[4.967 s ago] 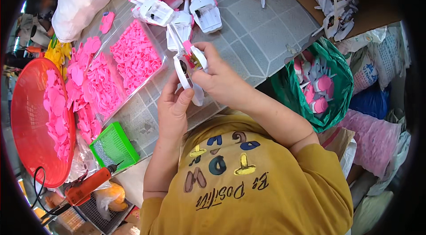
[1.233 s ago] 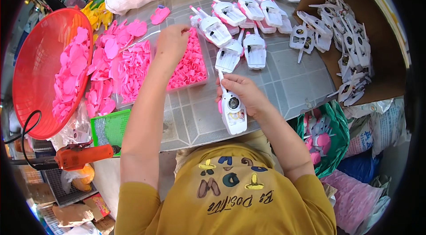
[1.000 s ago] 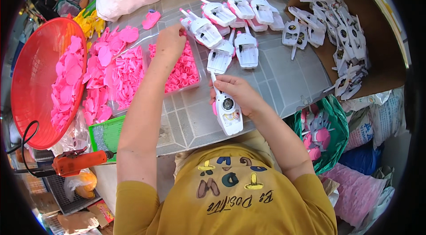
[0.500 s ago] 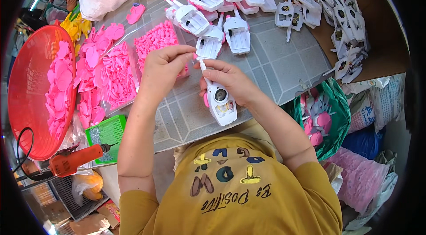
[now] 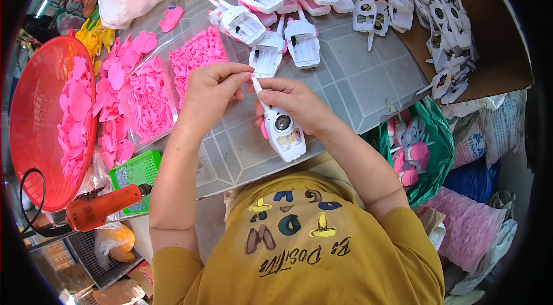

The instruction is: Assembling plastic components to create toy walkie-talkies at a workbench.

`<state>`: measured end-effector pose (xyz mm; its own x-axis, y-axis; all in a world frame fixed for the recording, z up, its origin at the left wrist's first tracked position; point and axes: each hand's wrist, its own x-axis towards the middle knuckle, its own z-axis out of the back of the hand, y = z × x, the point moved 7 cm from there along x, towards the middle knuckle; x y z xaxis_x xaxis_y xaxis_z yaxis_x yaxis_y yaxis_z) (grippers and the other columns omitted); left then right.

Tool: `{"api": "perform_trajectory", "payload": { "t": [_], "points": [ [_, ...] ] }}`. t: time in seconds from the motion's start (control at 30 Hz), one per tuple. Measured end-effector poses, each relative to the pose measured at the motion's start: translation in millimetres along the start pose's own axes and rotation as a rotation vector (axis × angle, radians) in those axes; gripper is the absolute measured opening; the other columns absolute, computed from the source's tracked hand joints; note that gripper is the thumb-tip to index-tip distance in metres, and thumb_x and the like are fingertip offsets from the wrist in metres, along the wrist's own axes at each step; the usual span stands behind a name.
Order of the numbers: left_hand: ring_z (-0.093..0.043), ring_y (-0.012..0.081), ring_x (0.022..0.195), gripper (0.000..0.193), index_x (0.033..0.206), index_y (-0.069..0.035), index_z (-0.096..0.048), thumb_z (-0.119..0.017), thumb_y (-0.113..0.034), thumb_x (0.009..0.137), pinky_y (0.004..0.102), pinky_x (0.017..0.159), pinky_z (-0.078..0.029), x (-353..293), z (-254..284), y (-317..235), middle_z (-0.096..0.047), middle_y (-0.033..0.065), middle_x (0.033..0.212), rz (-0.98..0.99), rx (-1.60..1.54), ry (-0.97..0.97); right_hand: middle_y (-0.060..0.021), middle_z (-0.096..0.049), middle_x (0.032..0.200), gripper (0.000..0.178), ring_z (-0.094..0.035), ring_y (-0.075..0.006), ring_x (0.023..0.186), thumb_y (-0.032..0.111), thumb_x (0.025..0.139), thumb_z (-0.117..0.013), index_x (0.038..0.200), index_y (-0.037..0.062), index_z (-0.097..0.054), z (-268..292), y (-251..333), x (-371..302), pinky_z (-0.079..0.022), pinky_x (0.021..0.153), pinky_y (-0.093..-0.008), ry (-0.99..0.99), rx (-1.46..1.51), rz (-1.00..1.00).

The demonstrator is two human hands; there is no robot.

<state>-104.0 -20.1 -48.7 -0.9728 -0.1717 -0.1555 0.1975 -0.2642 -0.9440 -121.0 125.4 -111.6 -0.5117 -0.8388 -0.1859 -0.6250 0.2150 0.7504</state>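
Note:
My right hand [image 5: 296,103] is wrapped round a white toy walkie-talkie half shell [image 5: 288,142], its antenna pointing up and to the left. A round dark speaker and thin wires show in the shell, and a pink piece sits on its left side. My left hand [image 5: 210,92] pinches a small pink cap [image 5: 252,76] at the antenna's tip; the fingertips partly hide it. Just beyond the hands lie several assembled white-and-pink toy walkie-talkies [image 5: 302,44], open battery bays upward. A clear tray of small pink caps [image 5: 201,51] stands beside my left hand.
At left are a tray of pink clips [image 5: 151,97], loose pink panels [image 5: 118,69], a red basket [image 5: 26,115], a green screw basket [image 5: 151,161] and an orange power screwdriver [image 5: 101,208]. A cardboard box [image 5: 501,46] of white shells and a green bag [image 5: 440,155] are at right.
The pink cap in my left hand has come from just beside the antenna onto its tip. My right hand and the shell have shifted slightly left.

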Motion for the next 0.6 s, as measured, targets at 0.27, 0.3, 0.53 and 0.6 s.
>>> {"api": "perform_trajectory", "payload": {
  "t": [0.27,0.3,0.53,0.6],
  "points": [
    [-0.063,0.0067,0.073,0.018,0.107,-0.001,-0.073,-0.067,-0.010,0.094,0.0202,0.063,-0.049,-4,-2,5,-0.072,0.0019,0.085,0.006,-0.135,-0.044,-0.0085,-0.068,0.086,0.037,-0.069,-0.0180,0.078,0.015,0.099,-0.058,0.134,0.0014,-0.057,-2,8,-2,-0.057,0.065,-0.0300,0.014,-0.027,0.026],
    [-0.065,0.0074,0.076,0.018,0.109,-0.001,-0.073,-0.066,-0.009,0.094,0.0210,0.065,-0.050,-6,-3,5,-0.072,0.0028,0.089,0.029,-0.161,-0.040,-0.0085,-0.068,0.086,0.037,-0.069,-0.0180,0.078,0.015,0.099,-0.058,0.134,0.0014,-0.057,-4,10,-6,-0.057,0.065,-0.0300,0.013,-0.026,0.025],
    [-0.068,0.0132,0.090,0.019,0.111,0.000,-0.071,-0.064,0.000,0.094,0.0255,0.080,-0.054,-53,-9,-20,-0.072,0.0060,0.099,-0.118,-0.264,0.001,-0.0019,-0.067,0.085,0.032,-0.061,-0.0076,0.074,0.008,0.097,-0.063,0.129,0.0021,-0.064,-37,39,-61,-0.050,0.068,-0.0236,-0.110,-0.649,0.177],
    [-0.068,0.0132,0.090,0.019,0.111,0.001,-0.072,-0.064,0.000,0.094,0.0254,0.080,-0.054,-62,-11,-20,-0.072,0.0060,0.099,-0.139,-0.238,0.014,-0.0091,-0.066,0.078,0.030,-0.060,-0.0163,0.065,0.012,0.095,-0.066,0.125,0.0100,-0.066,-37,41,-70,-0.049,0.063,-0.0295,-0.165,-0.735,0.313]
  ]
}}
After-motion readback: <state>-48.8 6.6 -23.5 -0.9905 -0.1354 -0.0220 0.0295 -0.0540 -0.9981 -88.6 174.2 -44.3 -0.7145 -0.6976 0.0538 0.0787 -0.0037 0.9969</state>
